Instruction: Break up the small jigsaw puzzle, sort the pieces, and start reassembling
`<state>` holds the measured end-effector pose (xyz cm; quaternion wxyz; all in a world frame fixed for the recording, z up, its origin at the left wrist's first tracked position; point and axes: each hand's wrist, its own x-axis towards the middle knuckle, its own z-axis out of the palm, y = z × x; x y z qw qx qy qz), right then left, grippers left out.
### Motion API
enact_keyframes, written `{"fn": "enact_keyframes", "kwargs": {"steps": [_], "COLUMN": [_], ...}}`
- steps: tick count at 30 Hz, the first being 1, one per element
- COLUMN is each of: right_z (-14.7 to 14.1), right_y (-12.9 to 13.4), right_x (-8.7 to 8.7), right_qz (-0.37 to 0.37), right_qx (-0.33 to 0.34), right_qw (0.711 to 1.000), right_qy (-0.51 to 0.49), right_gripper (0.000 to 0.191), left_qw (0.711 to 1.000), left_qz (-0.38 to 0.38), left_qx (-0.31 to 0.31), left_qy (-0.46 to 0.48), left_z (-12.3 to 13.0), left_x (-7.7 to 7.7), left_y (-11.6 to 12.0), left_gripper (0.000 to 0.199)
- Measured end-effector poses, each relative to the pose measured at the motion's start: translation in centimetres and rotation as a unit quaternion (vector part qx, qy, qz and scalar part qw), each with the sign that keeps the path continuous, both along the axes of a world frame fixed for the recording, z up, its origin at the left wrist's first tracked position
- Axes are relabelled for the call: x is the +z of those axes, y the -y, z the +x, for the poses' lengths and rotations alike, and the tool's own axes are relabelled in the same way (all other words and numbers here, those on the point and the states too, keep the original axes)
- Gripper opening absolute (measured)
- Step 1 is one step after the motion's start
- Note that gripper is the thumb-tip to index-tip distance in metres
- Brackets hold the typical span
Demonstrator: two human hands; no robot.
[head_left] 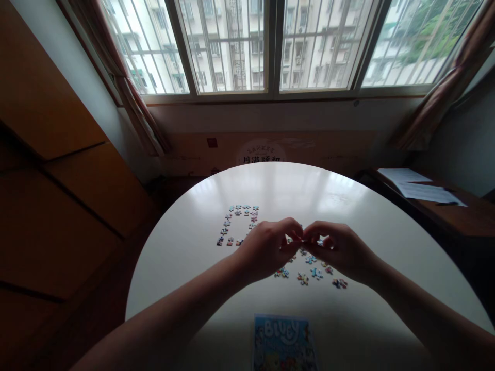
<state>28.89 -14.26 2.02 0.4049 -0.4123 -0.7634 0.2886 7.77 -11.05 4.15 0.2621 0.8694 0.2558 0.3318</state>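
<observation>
Above the loose jigsaw pieces, my left hand and my right hand meet fingertip to fingertip. Both are closed in a pinch on a small, dark, thin puzzle piece, seen edge-on and mostly covered by the fingers. Several colourful pieces lie scattered beneath and in front of my hands, some hidden by them. Left of my left hand, pieces laid in a rough rectangular outline surround a bare patch of table. My left wrist hides the lower right part of that outline.
The pieces lie on a round white table. A blue "Bluey" puzzle box sits near me at the bottom. Papers and a dark pen rest on a brown side table at right. A barred window and wooden cabinet stand beyond.
</observation>
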Motion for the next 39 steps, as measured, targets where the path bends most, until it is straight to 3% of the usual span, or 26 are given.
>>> {"fn": "enact_keyframes", "kwargs": {"steps": [7, 10, 12, 16, 20, 24, 27, 34, 39], "right_z": [-0.5, -0.2, 0.4, 1.6, 2.1, 1.9, 1.8, 1.9, 1.9], "right_y": [-0.1, -0.1, -0.2, -0.5, -0.7, -0.7, -0.7, -0.7, -0.6], "right_x": [-1.1, -1.1, -1.0, -0.5, -0.1, -0.1, -0.2, -0.2, 0.1], "right_qz": [0.01, -0.003, -0.011, -0.005, 0.011, 0.012, 0.011, 0.017, 0.025], "right_qx": [-0.033, -0.039, -0.047, -0.065, -0.07, -0.074, -0.071, -0.073, -0.07], "right_qw": [0.998, 0.998, 0.998, 0.997, 0.997, 0.997, 0.997, 0.997, 0.997], "right_qy": [-0.045, -0.046, -0.041, -0.033, -0.023, -0.01, -0.002, 0.004, 0.005], "right_gripper": [0.031, 0.031, 0.029, 0.025, 0.02, 0.018, 0.017, 0.017, 0.016], "left_qw": [0.998, 0.999, 0.999, 0.98, 0.954, 0.929, 0.917, 0.897, 0.877], "left_qz": [-0.066, -0.047, -0.008, 0.047, -0.031, -0.134, -0.167, -0.08, -0.061], "left_qx": [-0.013, -0.007, 0.034, 0.192, 0.276, 0.283, 0.277, 0.269, 0.283], "left_qy": [-0.004, 0.003, 0.003, -0.026, -0.114, -0.196, -0.235, -0.342, -0.383], "left_z": [0.1, -0.5, -1.5, -4.9, -8.1, -9.3, -9.2, -8.2, -7.9], "left_x": [0.8, 1.2, 1.5, 2.1, 2.3, 1.4, 0.5, -0.5, -0.5], "left_y": [0.3, -0.4, -1.5, -5.0, -7.6, -8.7, -9.1, -9.5, -9.6], "left_gripper": [0.025, 0.028, 0.03, 0.024, 0.017, 0.015, 0.016, 0.018, 0.017]}}
